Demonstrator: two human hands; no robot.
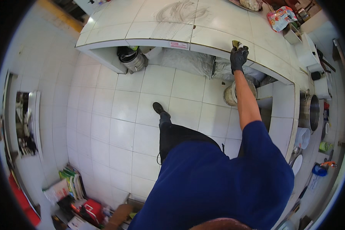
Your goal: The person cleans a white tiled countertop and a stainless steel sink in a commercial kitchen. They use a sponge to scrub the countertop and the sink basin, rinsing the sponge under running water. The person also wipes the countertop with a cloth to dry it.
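My right hand (239,58), in a black glove, reaches far forward to the front edge of a white tiled counter (218,36). Its fingers are closed round a small yellow-green sponge (235,43), which rests at the counter top near the edge. Part of the sponge is hidden by the glove. Greyish wet smears (182,13) streak the tiles further back and to the left. My left hand does not show; a dim arm-like shape (120,214) lies at the lower left, with no fingers that I can make out.
Under the counter stand a metal pot (133,60) and a pale bucket (230,94). A printed bag (281,18) lies at the counter's right end. A deep steel pot (309,111) stands on the right. Bags and a red box (94,210) crowd the lower left. White tiled floor (122,103) spreads between.
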